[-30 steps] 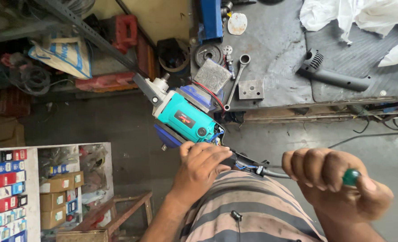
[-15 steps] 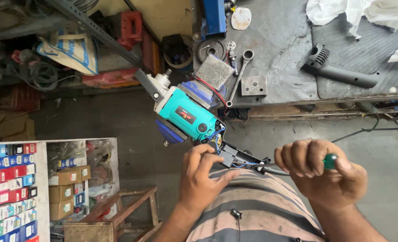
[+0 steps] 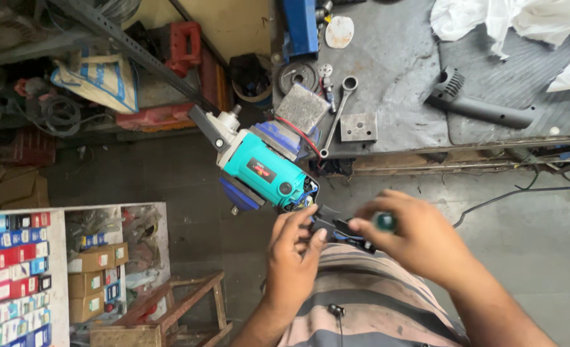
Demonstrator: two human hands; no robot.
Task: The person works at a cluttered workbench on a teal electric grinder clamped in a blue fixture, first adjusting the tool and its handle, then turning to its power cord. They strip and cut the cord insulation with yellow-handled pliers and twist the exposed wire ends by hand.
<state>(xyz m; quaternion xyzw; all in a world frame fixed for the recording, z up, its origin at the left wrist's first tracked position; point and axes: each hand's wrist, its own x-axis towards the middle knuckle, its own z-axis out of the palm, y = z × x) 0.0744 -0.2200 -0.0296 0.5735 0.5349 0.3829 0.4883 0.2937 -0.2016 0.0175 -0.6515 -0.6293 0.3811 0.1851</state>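
Closer now, the right hand [image 3: 413, 241], closed around a green-handled screwdriver [image 3: 384, 222], meets the left hand [image 3: 296, 254], fingers gripping the teal angle grinder's [image 3: 266, 173] rear above the lap, below the counter [image 3: 394, 77].

Rear end of the teal grinder [image 3: 266, 170] hidden behind the left hand [image 3: 293, 257] and right hand [image 3: 408, 239]. Green-handled tool [image 3: 384, 222] mostly buried in the right hand's blurred fist, tip unseen. White cloth [image 3: 490, 19] cut off by the top edge. Blue block [image 3: 300, 26] cropped at the workbench's [image 3: 394, 77] far edge. Boxes on the shelf [image 3: 15, 270] too small to read, cut by the left edge.
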